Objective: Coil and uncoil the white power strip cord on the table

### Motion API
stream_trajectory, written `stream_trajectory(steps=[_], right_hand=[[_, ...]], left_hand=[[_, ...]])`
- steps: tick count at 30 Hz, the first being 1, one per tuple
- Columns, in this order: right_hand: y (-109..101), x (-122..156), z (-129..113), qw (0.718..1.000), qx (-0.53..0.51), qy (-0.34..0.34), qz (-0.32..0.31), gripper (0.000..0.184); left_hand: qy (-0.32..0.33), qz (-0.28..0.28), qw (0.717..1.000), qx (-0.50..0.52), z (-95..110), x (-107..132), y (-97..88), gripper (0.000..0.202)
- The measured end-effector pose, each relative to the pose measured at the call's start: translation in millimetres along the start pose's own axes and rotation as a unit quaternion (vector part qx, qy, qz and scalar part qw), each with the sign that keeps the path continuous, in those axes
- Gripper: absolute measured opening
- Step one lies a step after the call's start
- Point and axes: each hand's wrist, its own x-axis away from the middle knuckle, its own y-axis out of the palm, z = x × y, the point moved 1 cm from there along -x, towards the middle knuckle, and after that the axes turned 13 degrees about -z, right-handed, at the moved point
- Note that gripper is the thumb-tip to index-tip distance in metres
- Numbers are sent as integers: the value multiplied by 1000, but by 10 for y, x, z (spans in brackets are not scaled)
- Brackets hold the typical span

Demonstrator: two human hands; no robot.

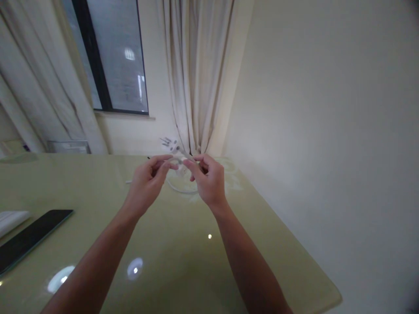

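Both my hands are raised over the far part of the table, close together, with a white power cord (183, 190) between them. My left hand (149, 176) pinches the cord between thumb and fingers. On the other side my right hand (207, 176) is closed around another stretch of it. A white plug (169, 144) with metal prongs sticks up and to the left above my hands. Below the fingers, a white piece (181, 170) is partly covered, and I cannot make out its form well. A loop of the cord hangs or lies under my hands.
On the left of the glossy greenish table (176, 261) lies a dark flat device (32, 237), with a white object (13, 220) beside it. A plain wall (327, 131) borders the table's right side. Behind are a curtain (199, 78) and a window (118, 56).
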Motion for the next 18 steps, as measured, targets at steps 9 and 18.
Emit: stream_trajectory(steps=[9,18], right_hand=[[217,28,-114,984,-161,37,-67,13],[290,73,-76,989,-96,41,-106,32]], left_hand=[[-52,-18,972,228,-12,64,309,45],[-104,80,957,258,-38,20,293,32]])
